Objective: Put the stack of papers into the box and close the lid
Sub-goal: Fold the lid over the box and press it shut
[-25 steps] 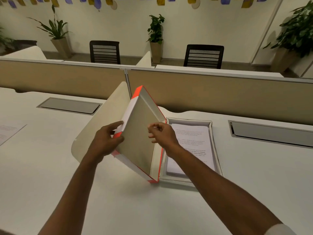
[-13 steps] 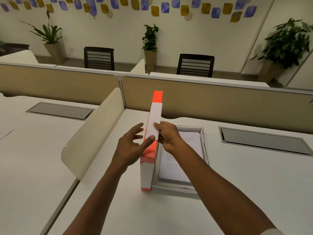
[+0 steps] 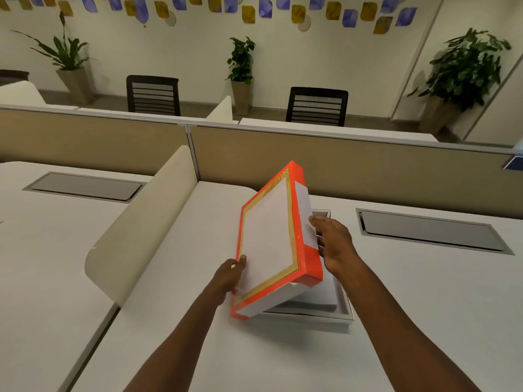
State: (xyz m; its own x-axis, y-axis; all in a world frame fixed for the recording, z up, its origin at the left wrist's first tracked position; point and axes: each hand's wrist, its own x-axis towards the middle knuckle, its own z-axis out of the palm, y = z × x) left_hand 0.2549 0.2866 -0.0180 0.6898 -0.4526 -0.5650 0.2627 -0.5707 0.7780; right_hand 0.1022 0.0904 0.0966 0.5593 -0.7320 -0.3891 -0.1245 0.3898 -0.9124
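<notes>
Left hand [image 3: 227, 274] gripping the tilted orange-edged white cardboard lid [image 3: 270, 239], right hand [image 3: 335, 244] holding its far side, over the shallow white box [image 3: 343, 314], papers [image 3: 325, 299] seemingly inside

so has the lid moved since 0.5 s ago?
Yes. The lid has tipped from standing on edge, rightward and down over the box, held by left hand and right hand.
</notes>
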